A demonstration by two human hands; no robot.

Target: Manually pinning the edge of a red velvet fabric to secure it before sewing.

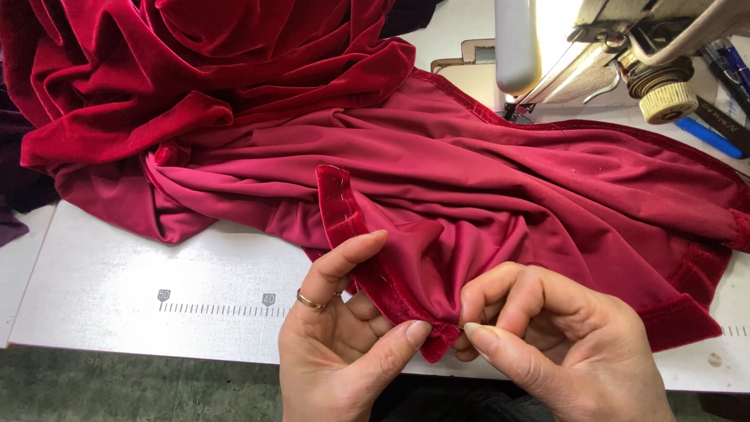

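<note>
The left hand and right hand both pinch the folded hem of the crimson velvet fabric with pressed fingers; the fabric sprawls across the white surface beneath the sewing machine.

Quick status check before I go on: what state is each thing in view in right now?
Left hand: pinching the velvet hem, ring on one finger.
Right hand: fingers curled, pinching the fabric at the same corner.
Red velvet fabric: spread and rumpled over the table, bunched in a heap at the far left.
Velvet hem: folded over, stitched, lifted off the table.
Sewing machine: lamp lit.
</note>
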